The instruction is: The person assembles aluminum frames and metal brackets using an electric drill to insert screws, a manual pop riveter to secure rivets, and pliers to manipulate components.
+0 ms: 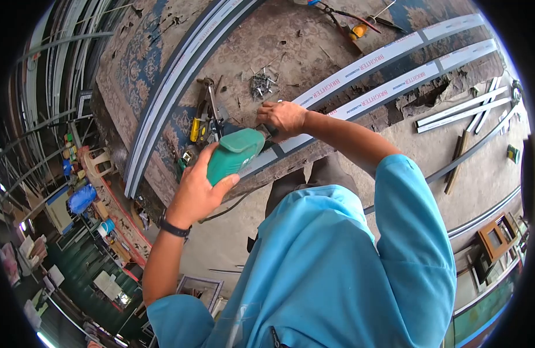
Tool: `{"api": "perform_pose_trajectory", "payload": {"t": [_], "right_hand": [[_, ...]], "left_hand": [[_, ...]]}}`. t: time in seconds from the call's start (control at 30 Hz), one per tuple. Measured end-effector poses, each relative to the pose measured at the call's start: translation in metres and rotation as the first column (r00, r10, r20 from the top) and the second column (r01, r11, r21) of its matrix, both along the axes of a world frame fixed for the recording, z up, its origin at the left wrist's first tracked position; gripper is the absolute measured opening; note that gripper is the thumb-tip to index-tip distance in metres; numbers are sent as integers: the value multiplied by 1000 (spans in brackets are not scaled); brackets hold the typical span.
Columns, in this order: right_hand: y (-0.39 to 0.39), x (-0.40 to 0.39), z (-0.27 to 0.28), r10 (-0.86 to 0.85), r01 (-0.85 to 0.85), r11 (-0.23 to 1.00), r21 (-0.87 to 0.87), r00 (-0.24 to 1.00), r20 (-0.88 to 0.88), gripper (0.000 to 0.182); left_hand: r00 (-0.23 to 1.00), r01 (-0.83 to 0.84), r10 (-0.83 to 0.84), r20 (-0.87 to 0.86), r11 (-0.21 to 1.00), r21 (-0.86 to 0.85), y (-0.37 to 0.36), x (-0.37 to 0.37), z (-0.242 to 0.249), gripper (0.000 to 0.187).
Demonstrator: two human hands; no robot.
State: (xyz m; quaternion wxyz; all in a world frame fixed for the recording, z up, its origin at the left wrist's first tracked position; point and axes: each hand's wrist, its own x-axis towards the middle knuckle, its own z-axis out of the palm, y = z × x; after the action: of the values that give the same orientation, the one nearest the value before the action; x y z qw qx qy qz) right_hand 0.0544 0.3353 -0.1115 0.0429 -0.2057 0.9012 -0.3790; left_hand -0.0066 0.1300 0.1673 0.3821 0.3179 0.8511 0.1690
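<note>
My left hand point(195, 194), with a black band at the wrist, is wrapped round a green power tool point(235, 153). The tool's front end points toward my right hand point(283, 119), whose fingers are bent down at the near ends of the long aluminium profiles point(354, 71); what they hold, if anything, is hidden. These profiles carry white film with "BRIGHTER" printed on it. A pile of screws point(263, 84) lies just beyond my right hand. Left of it, a yellow-handled tool point(195, 130) rests beside other metal tools.
More profiles point(177, 81) run along the left side of the carpet-covered table point(238, 46). Pliers point(337, 20) lie at its far edge. A plastic chair point(99, 164) and a blue bag point(82, 199) are at the left. Loose bars point(461, 109) and a wooden frame point(497, 236) lie at the right.
</note>
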Motion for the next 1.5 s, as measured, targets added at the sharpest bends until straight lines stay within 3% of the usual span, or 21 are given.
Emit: {"api": "perform_pose_trajectory", "payload": {"t": [0.13,0.3,0.43,0.53,0.6,0.67,0.73,0.8,0.87,0.93,1.03,1.17,1.2,1.27,1.33,1.4,1.47,1.5], "right_hand": [[1,-3,0,-1,2,1000,17,999,-42,63],[3,-7,4,11,-12,1000,23,999,30,65],[-5,2,-4,13,-13,1000,11,999,46,64],[2,-6,-2,15,-19,998,57,997,71,70],[-1,-2,-5,-7,6,999,35,1000,25,71],[2,-3,10,-1,2,1000,-15,995,96,66],[0,-5,4,-17,17,1000,-26,1000,-6,61],[-2,-6,5,-23,23,1000,-6,999,-26,58],[-2,-7,10,-24,24,1000,-13,1000,9,64],[-1,-9,27,-12,14,1000,-19,997,81,82],[0,-8,35,-115,115,993,-8,990,-76,95],[11,3,52,-513,512,858,-34,856,-69,62],[14,7,52,-613,610,790,-62,789,-36,50],[27,15,48,-723,732,681,20,676,-140,37],[41,16,44,-769,770,638,-22,635,-69,25],[33,2,62,-837,840,540,-55,542,76,16],[42,-4,35,-859,861,508,-32,509,60,10],[42,-10,25,-853,853,522,25,521,24,12]], "left_hand": [[1000,-1,3,29,997,-71,8,-6,7,71],[998,60,-63,-15,989,-136,9,-7,3,75],[999,49,-49,4,994,-99,3,-11,2,76],[999,3,-4,35,1000,25,-18,-16,23,78],[950,-272,238,201,949,159,-69,-23,44,80],[758,-618,530,381,770,158,-107,-16,90,82],[452,-824,332,828,511,245,-155,-3,73,85],[371,-889,242,897,370,269,-181,5,69,90],[469,-871,469,748,389,302,-186,-2,59,97],[577,-812,678,456,539,226,-206,-20,28,101],[673,-738,740,-25,673,48,-265,-63,-57,105],[584,-731,650,-486,681,33,-382,-122,-195,109],[544,-733,631,-553,678,53,-407,-137,-229,111],[537,-757,650,-537,652,32,-424,-149,-248,113],[515,-753,636,-574,656,50,-446,-150,-275,115],[520,-675,330,-788,724,-142,-432,-142,-275,94],[474,-507,512,-716,824,254,-344,-141,-236,72],[469,-408,599,-649,798,443,-288,-128,-209,62]]}}
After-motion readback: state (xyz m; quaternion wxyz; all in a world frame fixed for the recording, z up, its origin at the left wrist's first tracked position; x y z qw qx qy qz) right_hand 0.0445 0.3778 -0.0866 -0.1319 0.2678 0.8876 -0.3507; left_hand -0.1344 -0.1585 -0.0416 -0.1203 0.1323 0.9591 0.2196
